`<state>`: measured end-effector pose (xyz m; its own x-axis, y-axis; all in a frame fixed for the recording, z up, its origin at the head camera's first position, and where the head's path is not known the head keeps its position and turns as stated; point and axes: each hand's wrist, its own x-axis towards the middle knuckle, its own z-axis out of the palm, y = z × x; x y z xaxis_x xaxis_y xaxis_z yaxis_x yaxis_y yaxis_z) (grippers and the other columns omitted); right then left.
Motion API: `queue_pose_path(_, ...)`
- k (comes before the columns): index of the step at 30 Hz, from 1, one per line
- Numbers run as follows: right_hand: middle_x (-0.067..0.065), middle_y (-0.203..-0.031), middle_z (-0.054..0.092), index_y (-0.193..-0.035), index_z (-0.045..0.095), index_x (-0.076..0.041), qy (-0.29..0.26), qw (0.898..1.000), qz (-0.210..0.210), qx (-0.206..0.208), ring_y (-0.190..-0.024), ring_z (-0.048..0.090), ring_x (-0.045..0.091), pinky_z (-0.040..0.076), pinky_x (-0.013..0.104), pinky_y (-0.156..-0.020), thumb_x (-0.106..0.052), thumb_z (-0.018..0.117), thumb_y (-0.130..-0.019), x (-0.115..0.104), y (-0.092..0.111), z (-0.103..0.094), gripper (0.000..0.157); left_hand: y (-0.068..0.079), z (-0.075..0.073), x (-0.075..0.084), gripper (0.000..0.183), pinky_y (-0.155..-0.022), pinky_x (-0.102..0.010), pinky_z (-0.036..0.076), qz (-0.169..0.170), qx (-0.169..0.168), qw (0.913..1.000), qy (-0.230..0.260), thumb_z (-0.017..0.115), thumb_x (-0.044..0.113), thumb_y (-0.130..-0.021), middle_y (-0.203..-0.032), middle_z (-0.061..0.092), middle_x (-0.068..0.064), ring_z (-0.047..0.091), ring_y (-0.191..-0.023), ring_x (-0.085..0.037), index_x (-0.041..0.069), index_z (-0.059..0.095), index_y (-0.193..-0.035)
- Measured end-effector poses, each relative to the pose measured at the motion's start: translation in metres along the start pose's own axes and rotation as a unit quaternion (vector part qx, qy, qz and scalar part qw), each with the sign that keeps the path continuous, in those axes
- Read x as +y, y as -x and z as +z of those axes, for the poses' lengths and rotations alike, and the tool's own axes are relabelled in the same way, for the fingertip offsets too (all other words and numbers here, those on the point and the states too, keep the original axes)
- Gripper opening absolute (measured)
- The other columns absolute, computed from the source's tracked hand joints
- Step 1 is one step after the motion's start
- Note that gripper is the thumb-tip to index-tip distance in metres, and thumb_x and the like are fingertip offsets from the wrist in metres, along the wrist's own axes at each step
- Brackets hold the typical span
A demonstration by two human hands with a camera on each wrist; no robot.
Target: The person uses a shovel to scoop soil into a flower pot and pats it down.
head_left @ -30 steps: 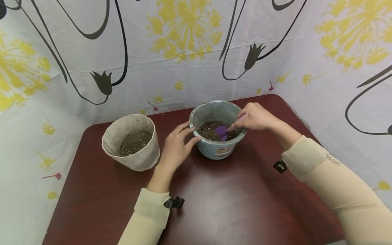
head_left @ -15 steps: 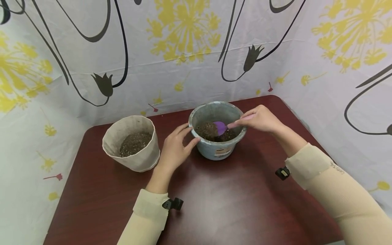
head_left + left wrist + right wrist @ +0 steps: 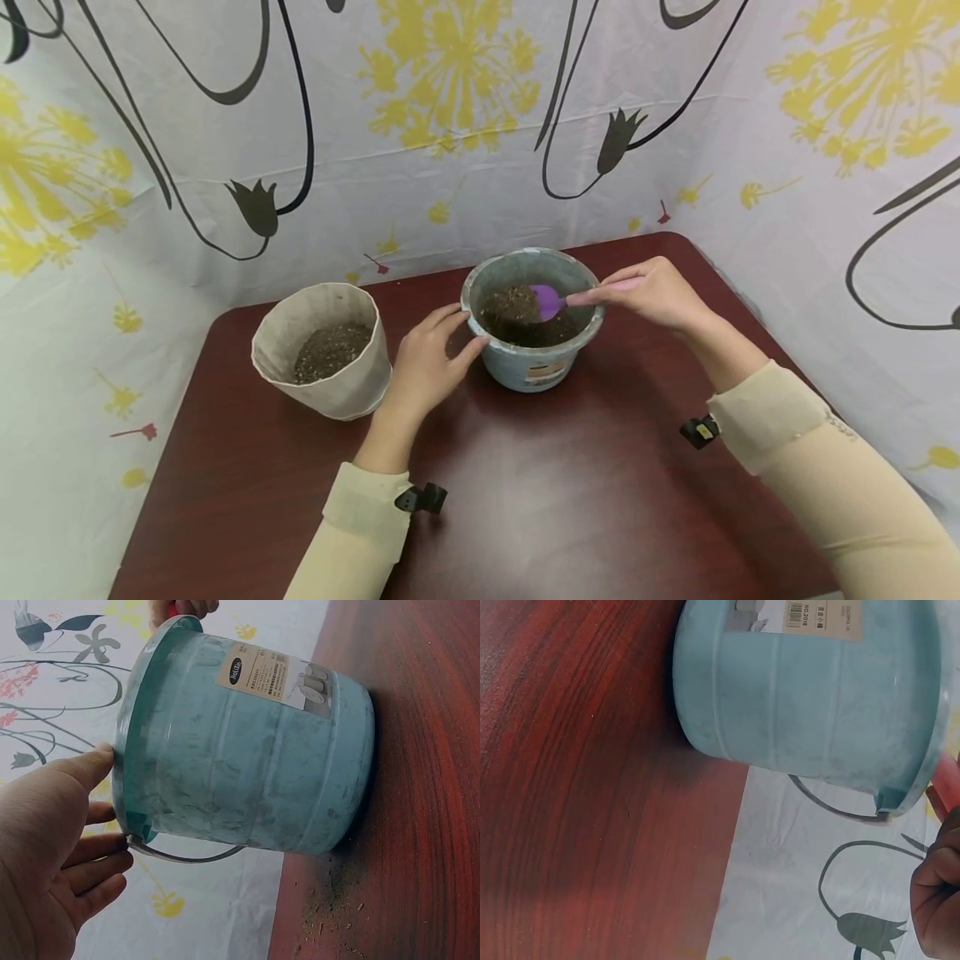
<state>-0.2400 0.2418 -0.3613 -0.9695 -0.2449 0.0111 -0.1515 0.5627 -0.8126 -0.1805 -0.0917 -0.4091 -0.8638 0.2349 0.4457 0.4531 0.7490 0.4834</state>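
A blue plastic bucket [image 3: 513, 368] with dark soil inside stands on the table. My left hand [image 3: 426, 362] rests its fingertips and thumb on the left rim; in the left wrist view the thumb [image 3: 97, 761] touches the rim and the fingers lie near the handle joint. My right hand [image 3: 663, 292] grips the pink handle of a small trowel with a purple blade [image 3: 550, 302]. A heap of soil [image 3: 513, 303] lies on the blade, held over the bucket's inside. In the right wrist view the bucket wall hides the blade.
A whitish pot [image 3: 352, 385] partly filled with soil stands to the left of my left hand. The dark red table [image 3: 525, 500] backs onto patterned cloth [image 3: 450, 200]. Behind the bucket hangs its thin handle [image 3: 191, 859]. Soil crumbs [image 3: 330, 915] are scattered beside the base.
My right hand has drawn the trowel up and to the right, out of the soil, and the blade now carries a heap. My left hand has stayed on the rim.
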Motion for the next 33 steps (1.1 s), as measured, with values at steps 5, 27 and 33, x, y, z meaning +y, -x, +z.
queue_pose_path(5,-0.007,-0.097,0.078,-0.099,0.084,-0.026,-0.006,1.000,-0.002,0.012,-0.106,0.065,0.007,0.049,0.022,-0.084,-0.047,0.081,-0.084,-0.001,0.000,-0.001,0.026,0.000,-0.001,-0.001,0.049,-0.103,-0.045,0.049,-0.001,0.001,1.0000,-0.006,0.071,0.041,-0.095,-0.136,0.063,-0.010,0.062,-0.123,-0.028,0.006,0.069,-0.129)
queue_pose_path(27,0.003,-0.099,0.077,-0.107,0.082,-0.014,-0.069,0.997,-0.032,-0.008,-0.120,0.062,0.011,0.050,0.021,-0.089,-0.037,0.078,-0.090,-0.017,-0.003,-0.010,0.029,0.007,-0.023,-0.007,0.046,-0.105,-0.046,0.047,-0.002,0.024,0.9988,-0.043,0.070,0.039,-0.095,-0.135,0.064,-0.011,0.061,-0.124,-0.031,0.008,0.070,-0.129)
queue_pose_path(33,0.004,-0.099,0.077,-0.105,0.082,-0.016,-0.054,0.998,-0.019,0.004,-0.113,0.063,0.006,0.051,0.023,-0.085,-0.041,0.081,-0.086,-0.023,-0.005,-0.010,0.032,0.012,-0.033,-0.012,0.045,-0.104,-0.048,0.047,-0.008,0.032,0.9977,-0.059,0.070,0.038,-0.096,-0.135,0.064,-0.011,0.061,-0.123,-0.032,0.007,0.070,-0.129)
